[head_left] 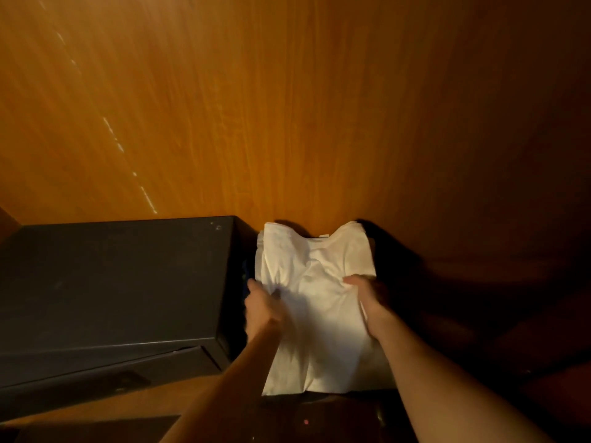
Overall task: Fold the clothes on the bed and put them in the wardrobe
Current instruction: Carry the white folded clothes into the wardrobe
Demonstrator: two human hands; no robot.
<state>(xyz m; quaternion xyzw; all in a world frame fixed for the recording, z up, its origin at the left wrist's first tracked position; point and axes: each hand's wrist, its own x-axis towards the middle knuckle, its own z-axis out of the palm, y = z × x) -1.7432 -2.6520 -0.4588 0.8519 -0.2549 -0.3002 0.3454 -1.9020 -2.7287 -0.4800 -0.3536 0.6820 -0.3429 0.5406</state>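
Two hands grip a folded white shirt (315,302) inside the wardrobe (287,107) | left hand (260,303) pinching its left edge, right hand (367,298) its right | shirt just beside a black box (112,282)

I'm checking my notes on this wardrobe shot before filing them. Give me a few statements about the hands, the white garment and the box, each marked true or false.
1. Both hands hold the white garment. True: the left hand and right hand grip its sides.
2. The garment is dark blue. False: it is white.
3. A dark box sits left of the garment. True.
4. The panel behind is white plaster. False: it is orange-brown wood.
5. The garment lies on top of the box. False: it is beside the box.
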